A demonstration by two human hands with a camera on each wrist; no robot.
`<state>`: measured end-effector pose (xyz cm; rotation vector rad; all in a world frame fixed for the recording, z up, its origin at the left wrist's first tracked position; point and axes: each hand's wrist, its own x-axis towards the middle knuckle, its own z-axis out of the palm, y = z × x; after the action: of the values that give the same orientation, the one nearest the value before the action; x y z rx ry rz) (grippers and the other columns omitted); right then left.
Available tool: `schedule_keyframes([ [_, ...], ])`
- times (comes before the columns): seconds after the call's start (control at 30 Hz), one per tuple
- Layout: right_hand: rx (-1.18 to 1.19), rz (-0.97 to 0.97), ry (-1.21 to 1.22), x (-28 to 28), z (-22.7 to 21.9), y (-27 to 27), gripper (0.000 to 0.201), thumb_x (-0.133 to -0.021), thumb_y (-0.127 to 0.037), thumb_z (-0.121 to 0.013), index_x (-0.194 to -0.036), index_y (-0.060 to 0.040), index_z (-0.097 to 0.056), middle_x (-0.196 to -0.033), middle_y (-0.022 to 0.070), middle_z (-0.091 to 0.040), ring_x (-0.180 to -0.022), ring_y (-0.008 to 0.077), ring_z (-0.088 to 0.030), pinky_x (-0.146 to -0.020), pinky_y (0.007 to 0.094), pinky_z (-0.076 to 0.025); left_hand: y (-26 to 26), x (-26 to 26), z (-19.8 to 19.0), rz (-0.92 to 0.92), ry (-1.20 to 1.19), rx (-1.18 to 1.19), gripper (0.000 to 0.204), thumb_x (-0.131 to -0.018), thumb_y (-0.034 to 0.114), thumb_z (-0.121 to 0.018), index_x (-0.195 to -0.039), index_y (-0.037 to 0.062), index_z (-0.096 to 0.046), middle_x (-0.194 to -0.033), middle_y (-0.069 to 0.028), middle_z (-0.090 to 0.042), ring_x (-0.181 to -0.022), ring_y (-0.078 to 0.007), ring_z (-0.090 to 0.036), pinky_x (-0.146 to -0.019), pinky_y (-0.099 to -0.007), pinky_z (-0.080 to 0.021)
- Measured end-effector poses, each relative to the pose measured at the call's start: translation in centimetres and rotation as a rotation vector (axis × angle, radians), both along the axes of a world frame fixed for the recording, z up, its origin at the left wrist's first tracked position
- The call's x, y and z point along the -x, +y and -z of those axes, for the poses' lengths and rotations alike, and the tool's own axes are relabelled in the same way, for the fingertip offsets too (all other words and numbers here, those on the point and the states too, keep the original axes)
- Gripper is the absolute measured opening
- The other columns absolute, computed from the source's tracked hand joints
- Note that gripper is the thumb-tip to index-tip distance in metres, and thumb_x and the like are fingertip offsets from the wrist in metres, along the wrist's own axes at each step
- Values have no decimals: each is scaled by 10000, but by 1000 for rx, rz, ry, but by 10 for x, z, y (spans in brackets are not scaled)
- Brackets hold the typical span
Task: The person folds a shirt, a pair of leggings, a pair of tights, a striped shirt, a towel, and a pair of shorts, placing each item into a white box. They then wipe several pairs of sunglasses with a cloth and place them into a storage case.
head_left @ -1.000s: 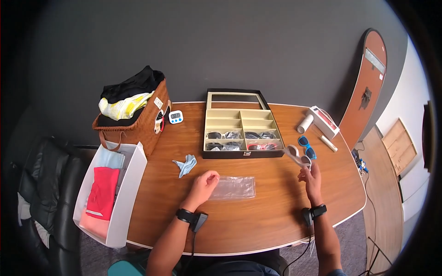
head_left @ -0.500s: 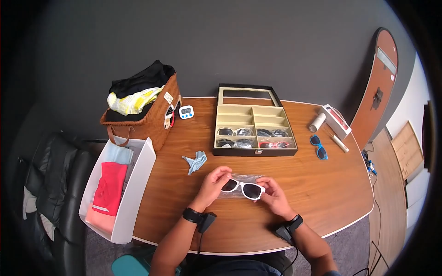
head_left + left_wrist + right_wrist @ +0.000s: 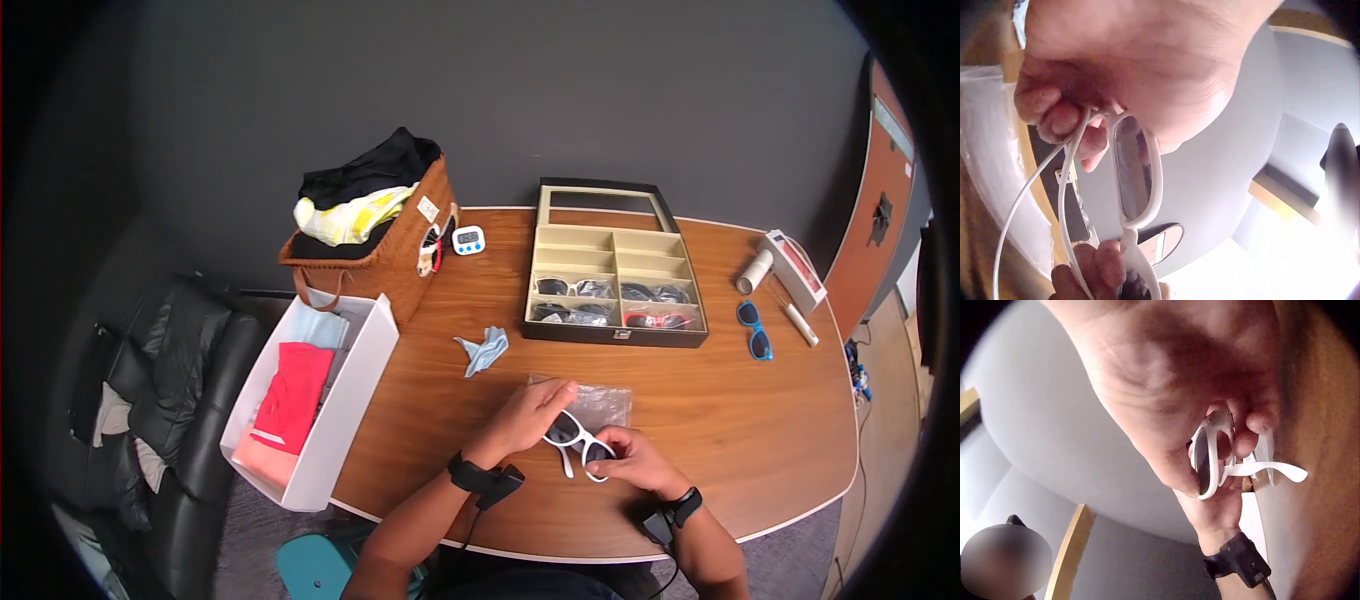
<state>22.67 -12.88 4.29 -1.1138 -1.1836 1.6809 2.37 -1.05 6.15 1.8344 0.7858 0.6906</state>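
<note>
Both hands hold a pair of white-framed sunglasses [image 3: 583,438] with dark lenses, low over the front of the table. My right hand [image 3: 645,463] pinches one lens end between thumb and fingers. Curled fingers of my left hand [image 3: 525,418] grip the other end by the hinge; in the left wrist view the white frame [image 3: 1157,178] stands beside them. One temple arm [image 3: 1272,467] sticks out in the right wrist view. Just behind the hands lies a clear plastic bag [image 3: 607,403], partly covered by them. A light blue cloth [image 3: 485,350] lies crumpled to the left.
A sunglasses display case [image 3: 690,338] stands open at the back, several pairs in its front compartments. Blue sunglasses [image 3: 755,330], a white tube [image 3: 755,271] and a white box [image 3: 795,270] sit right. Left are a wicker basket [image 3: 400,285], white bin [image 3: 350,430] and timer [image 3: 468,240].
The right hand has brought the white sunglasses from the right side to the left hand. Both hands now hold them, tilted and nearer the body. The head view has swung left.
</note>
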Motion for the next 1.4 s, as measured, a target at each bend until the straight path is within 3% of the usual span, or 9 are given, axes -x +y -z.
schedule_keyframes([
  [0.27,18,155,346,-9,-9,-11,153,-852,-26,-708,-956,-59,-602,-861,2,-647,-747,62,-582,-619,205,-452,40,24,-39,101,-44,206,442,-1050,412,-344,-1058,44,-590,-826,-19,-617,-618,-21,-514,-496,-165,-403],
  [0.3,14,136,354,-10,-8,-12,153,-852,-26,-708,-956,-59,-602,-861,2,-647,-747,62,-581,-619,205,-452,50,29,-38,31,-21,141,356,-1026,358,-439,-1062,37,-588,-905,-64,-625,-682,-119,-582,-572,-240,-471],
  [0.37,29,141,528,-14,-8,-14,177,-846,-67,-717,-968,-57,-588,-804,32,-625,-646,77,-561,-509,225,-421,65,41,-26,-267,299,-512,267,-961,264,-559,-1083,28,-584,-985,-120,-615,-827,-276,-624,-720,-350,-511],
  [0.4,19,106,582,-14,-11,-14,190,-860,-82,-703,-1004,-59,-581,-804,32,-616,-616,74,-537,-486,236,-399,74,49,-9,-355,311,-523,273,-889,192,-627,-1109,34,-596,-1032,-164,-596,-966,-391,-585,-856,-424,-477],
  [0.5,72,139,640,-8,-27,-19,185,-889,-23,-649,-1059,-31,-575,-830,28,-607,-617,85,-491,-518,244,-391,94,77,44,-267,485,-608,261,-872,139,-637,-1113,40,-618,-1049,-166,-604,-983,-378,-591,-866,-424,-472],
  [0.63,-41,93,587,-11,-34,-21,434,-896,-1,-626,-1306,-19,-484,-995,75,-630,-764,145,-605,-647,294,-508,81,83,32,-287,398,-432,198,-863,98,-625,-1049,36,-654,-967,-183,-633,-899,-368,-619,-781,-427,-499],
  [0.83,-175,-5,386,-12,-25,-14,554,-905,32,-606,-1413,-27,-392,-1055,75,-635,-887,156,-640,-765,318,-537,23,44,-44,-364,-133,-119,171,-905,92,-642,-1040,-12,-640,-940,-90,-604,-805,-169,-601,-707,-296,-492],
  [0.97,-127,-90,298,-1,-32,-17,554,-926,21,-600,-1432,-30,-379,-1057,31,-623,-887,109,-597,-792,281,-513,-21,3,-89,-68,34,-538,176,-903,97,-632,-1044,-8,-631,-977,-126,-616,-859,-281,-624,-737,-347,-493],
  [1.4,-183,-12,176,-12,-1,-9,436,-906,2,-637,-1315,-33,-489,-1022,35,-644,-888,117,-615,-823,284,-517,-75,-16,-50,256,192,-656,147,-855,71,-625,-994,37,-594,-937,-112,-561,-850,-304,-614,-703,-408,-517],
])
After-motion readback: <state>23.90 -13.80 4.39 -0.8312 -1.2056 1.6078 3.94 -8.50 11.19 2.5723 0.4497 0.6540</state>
